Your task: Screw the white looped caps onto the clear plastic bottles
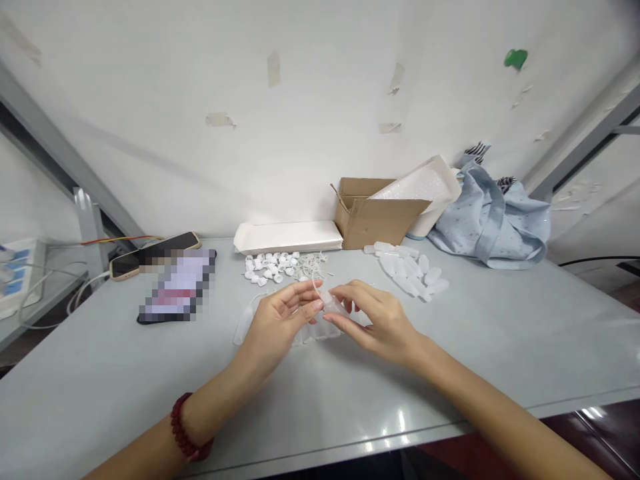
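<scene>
A small translucent plastic bottle [334,305] is tilted between my two hands above the table. My right hand [385,317] pinches its body between thumb and fingers. My left hand [280,317] is closed at its other end, the thumb at the neck. A thin white strand [314,272] sticks up by the left fingertips; where it joins is hard to make out. Under and behind my hands lie several clear flat bottles [243,325], partly hidden. Beyond them are a heap of white caps [270,267] and a heap of thin white pieces [311,265].
A pile of translucent bottles [405,270] lies to the right. Behind stand a white packet stack [290,236], an open cardboard box [383,223] and a light blue cloth bag [493,220]. Two phones, one dark [155,253] and one lit [177,287], lie left, near a power strip [17,277].
</scene>
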`<control>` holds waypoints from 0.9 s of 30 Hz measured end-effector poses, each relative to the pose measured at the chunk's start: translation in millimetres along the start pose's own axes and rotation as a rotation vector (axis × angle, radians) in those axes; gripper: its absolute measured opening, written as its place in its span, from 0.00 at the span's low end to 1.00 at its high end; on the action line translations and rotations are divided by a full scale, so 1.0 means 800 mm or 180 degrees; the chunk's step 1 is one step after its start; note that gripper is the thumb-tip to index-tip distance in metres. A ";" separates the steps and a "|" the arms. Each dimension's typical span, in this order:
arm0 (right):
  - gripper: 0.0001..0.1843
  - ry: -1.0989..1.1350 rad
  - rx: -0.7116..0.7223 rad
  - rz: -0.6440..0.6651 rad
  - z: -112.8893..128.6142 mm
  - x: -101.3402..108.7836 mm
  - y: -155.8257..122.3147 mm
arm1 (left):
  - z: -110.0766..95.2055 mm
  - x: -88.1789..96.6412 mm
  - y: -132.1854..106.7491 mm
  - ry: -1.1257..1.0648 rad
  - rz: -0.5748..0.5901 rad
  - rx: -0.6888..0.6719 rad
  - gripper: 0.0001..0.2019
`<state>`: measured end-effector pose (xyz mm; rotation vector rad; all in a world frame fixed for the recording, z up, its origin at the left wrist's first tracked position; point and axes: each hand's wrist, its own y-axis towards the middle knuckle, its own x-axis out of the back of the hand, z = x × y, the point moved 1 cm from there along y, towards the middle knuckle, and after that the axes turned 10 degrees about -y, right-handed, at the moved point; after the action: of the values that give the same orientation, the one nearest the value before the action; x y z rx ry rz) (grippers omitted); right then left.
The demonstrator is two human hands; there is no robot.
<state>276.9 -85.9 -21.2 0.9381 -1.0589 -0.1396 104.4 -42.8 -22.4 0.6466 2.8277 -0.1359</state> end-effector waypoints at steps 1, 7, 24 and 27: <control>0.09 0.0014 -0.0021 -0.0012 0.000 0.000 0.000 | 0.000 0.000 0.000 -0.0012 -0.0067 0.0015 0.19; 0.08 0.0077 -0.0657 -0.0226 0.000 0.000 0.000 | 0.000 -0.005 -0.007 0.0948 -0.0239 -0.0680 0.14; 0.08 0.1045 -0.1908 0.0118 0.011 -0.009 0.001 | 0.015 -0.006 -0.016 0.3666 0.0722 -0.3193 0.24; 0.08 0.1113 -0.1944 0.0173 0.008 -0.010 0.001 | 0.014 -0.006 -0.016 0.3562 0.0729 -0.3128 0.24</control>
<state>267.3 -85.2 -24.5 0.3599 -0.6536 -0.2286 105.6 -58.3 -31.8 0.9151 3.0047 2.0556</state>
